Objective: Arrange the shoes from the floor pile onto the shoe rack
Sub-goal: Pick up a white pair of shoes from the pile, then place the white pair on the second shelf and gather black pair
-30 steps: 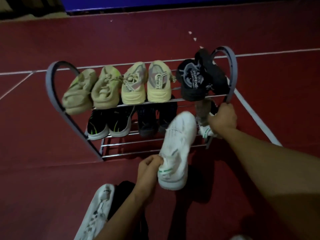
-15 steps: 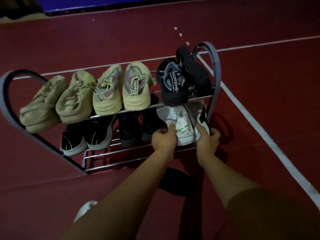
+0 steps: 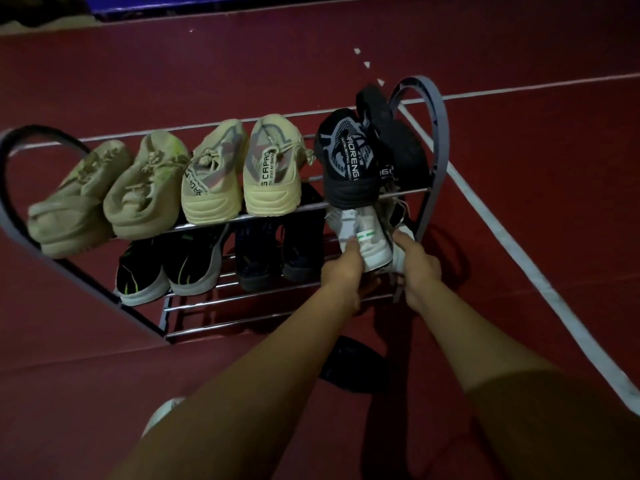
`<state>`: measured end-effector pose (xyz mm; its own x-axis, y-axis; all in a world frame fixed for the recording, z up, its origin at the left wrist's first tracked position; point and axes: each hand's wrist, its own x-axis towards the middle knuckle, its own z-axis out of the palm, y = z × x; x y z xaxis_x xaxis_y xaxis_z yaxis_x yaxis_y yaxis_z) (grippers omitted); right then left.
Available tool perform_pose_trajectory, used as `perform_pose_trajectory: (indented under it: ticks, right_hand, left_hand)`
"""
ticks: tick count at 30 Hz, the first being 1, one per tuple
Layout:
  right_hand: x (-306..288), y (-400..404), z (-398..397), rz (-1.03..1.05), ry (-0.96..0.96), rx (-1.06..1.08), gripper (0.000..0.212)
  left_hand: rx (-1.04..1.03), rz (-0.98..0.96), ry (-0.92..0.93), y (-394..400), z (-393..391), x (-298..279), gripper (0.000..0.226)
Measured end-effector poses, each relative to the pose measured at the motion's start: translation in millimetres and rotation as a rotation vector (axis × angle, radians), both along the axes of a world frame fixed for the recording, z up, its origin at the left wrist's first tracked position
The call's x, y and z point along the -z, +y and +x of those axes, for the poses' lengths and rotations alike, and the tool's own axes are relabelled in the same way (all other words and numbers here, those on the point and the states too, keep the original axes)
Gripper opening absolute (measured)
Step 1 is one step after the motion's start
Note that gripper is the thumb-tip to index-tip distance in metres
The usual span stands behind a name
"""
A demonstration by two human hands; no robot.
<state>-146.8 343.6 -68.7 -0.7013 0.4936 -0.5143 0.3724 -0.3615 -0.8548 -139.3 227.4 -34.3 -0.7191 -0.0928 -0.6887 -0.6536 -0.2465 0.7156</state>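
The two-tier shoe rack point(image 3: 438, 133) stands on the red floor. Its top tier holds several beige shoes point(image 3: 273, 174) and a black pair point(image 3: 349, 161) at the right end. On the lower tier sit a black-and-green pair point(image 3: 166, 271) and a dark pair point(image 3: 277, 258). At that tier's right end, my left hand point(image 3: 341, 275) grips the heel of a white shoe with a green mark point(image 3: 369, 240). My right hand point(image 3: 417, 268) holds a second white shoe point(image 3: 403, 235) beside it, mostly hidden. A black shoe point(image 3: 349, 365) and a white shoe point(image 3: 162, 414) lie on the floor.
White court lines point(image 3: 512, 244) cross the red floor to the right of and behind the rack. A blue wall base point(image 3: 207, 5) runs along the far edge. My forearms cover much of the near floor.
My left hand has lifted the white shoe off the floor and pushed it into the lower tier's right end. My right hand has dropped from the rack frame to the neighbouring white shoe.
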Motion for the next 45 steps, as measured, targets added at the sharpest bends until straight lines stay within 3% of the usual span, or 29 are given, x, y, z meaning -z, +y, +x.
perform_pose_trajectory:
  ticks: [3, 7, 11, 15, 17, 19, 22, 24, 26, 27, 29, 31, 33, 36, 39, 42, 45]
  right_hand:
    - [2, 6, 1, 0.067, 0.003, 0.007, 0.07]
    - [14, -4, 24, 0.119, 0.11, 0.083, 0.086]
    - [13, -2, 21, 0.123, 0.125, 0.075, 0.083]
    - [1, -8, 8, 0.007, 0.062, 0.131, 0.104]
    - [-1, -11, 11, -0.014, 0.053, 0.117, 0.093]
    - [0, -15, 21, -0.026, 0.106, 0.122, 0.069]
    - [14, -19, 40, -0.231, 0.226, 0.223, 0.078]
    - [32, -23, 60, -0.422, 0.228, 0.207, 0.074]
    - [58, -32, 86, -0.431, 0.027, 0.052, 0.069]
    - [73, -38, 101, -0.306, -0.146, -0.085, 0.069]
    - [101, -48, 135, 0.167, -0.468, -0.526, 0.068]
    - [114, -61, 171, 0.623, -0.575, -0.935, 0.059]
    - [119, -83, 203, 0.701, -0.578, -1.14, 0.056]
    - [120, -131, 235, 0.627, -0.559, -1.223, 0.071]
    - [115, -179, 253, 0.547, -0.492, -1.271, 0.066]
    - [98, -218, 266, 0.331, -0.479, -1.336, 0.046]
    - [101, -231, 268, 0.363, -0.483, -1.3, 0.034]
  left_hand:
    - [0.031, 0.053, 0.01, 2, 7, -1, 0.039]
    - [-0.097, 0.019, 0.069, 3, 0, 7, 0.036]
    - [-0.133, -0.067, 0.031, 6, 2, 23, 0.053]
    - [-0.189, -0.023, 0.039, 11, 3, 17, 0.043]
    - [-0.185, 0.034, 0.051, 11, 6, 11, 0.042]
    - [-0.148, 0.099, 0.104, 8, 13, 9, 0.036]
    - [0.019, 0.041, 0.222, -8, 32, 20, 0.032]
    - [0.125, -0.104, 0.295, -30, 57, 36, 0.041]
    - [0.234, -0.469, 0.345, -70, 91, 70, 0.053]
    - [0.29, -0.664, 0.37, -97, 111, 90, 0.053]
    - [0.344, -1.023, 0.336, -157, 152, 130, 0.048]
    - [0.344, -1.258, 0.089, -214, 195, 159, 0.062]
    - [0.398, -1.322, -0.174, -258, 237, 177, 0.086]
    - [0.577, -1.384, -0.162, -288, 280, 183, 0.094]
    - [0.559, -1.411, -0.178, -271, 285, 169, 0.086]
    - [0.503, -1.228, -0.185, -237, 289, 160, 0.084]
    - [0.478, -0.983, -0.142, -222, 297, 165, 0.089]
